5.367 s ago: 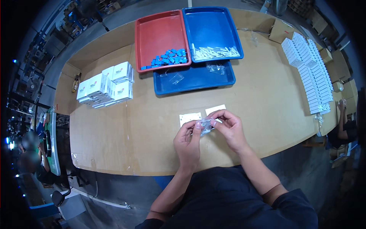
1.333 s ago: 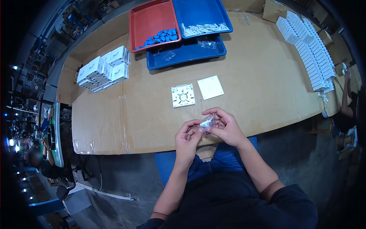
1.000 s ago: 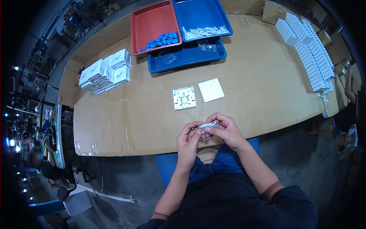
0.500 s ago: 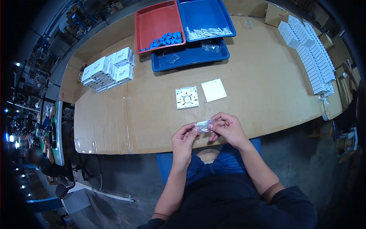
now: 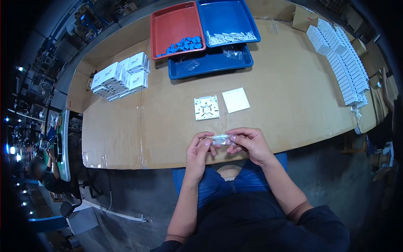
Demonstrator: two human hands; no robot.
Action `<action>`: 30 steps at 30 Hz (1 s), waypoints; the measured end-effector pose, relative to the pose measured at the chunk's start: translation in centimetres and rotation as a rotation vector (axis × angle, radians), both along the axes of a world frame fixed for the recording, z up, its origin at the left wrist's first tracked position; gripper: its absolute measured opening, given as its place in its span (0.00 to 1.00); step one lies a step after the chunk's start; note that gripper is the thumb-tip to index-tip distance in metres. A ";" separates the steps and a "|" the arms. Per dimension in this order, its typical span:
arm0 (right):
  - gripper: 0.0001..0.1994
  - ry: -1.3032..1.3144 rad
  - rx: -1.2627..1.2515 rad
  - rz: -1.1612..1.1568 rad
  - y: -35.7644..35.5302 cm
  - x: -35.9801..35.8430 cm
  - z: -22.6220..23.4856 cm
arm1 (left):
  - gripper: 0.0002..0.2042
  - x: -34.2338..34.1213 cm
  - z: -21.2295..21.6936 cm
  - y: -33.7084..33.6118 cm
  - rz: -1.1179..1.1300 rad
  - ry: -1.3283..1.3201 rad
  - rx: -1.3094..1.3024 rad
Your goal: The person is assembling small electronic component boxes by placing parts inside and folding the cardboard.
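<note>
Just over the table's near edge, a small clear plastic bag (image 5: 222,140) with thin whitish and metallic pieces inside is stretched between my hands. My left hand (image 5: 199,151) pinches its left end between thumb and fingers. The right end is pinched by my right hand (image 5: 251,144). Beyond the bag lies an open square white plastic base (image 5: 206,108) with a round moulded pattern inside. To its right rests a flat square white cover (image 5: 236,100), slightly turned, with small holes near its corners.
A red tray (image 5: 176,29) with blue pieces and a blue tray (image 5: 228,17) with white sticks overlap a lower blue tray (image 5: 201,74) holding small clear bags. White boxes (image 5: 121,77) are stacked left, rows of white boxes (image 5: 346,71) right. A person (image 5: 52,180) sits far left.
My left hand has shifted slightly left and down, and the bag is now more stretched out between both hands. My right hand has moved slightly down.
</note>
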State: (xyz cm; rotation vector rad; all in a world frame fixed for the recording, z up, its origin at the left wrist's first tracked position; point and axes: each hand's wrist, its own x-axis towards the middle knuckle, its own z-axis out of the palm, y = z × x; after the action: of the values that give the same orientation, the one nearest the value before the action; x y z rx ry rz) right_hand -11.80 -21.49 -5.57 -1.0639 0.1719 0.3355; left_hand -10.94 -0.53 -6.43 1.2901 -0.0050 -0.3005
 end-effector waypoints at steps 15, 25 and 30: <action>0.10 -0.218 -0.233 0.195 0.1 3.4 -0.1 | 0.10 3.1 -0.2 2.0 -0.117 -0.190 0.343; 0.08 -0.887 -0.957 0.072 1.2 13.2 -3.6 | 0.07 11.9 -2.4 3.1 0.030 -0.847 0.923; 0.05 -1.006 -1.228 0.031 1.7 13.5 -4.3 | 0.06 12.7 -3.0 3.5 -0.001 -0.915 1.027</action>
State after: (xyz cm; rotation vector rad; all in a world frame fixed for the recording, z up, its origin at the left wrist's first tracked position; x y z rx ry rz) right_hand 1.68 -19.84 -9.82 -2.3130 -0.6328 -0.3872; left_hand 1.74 2.98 -9.45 2.3488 -0.7056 0.3766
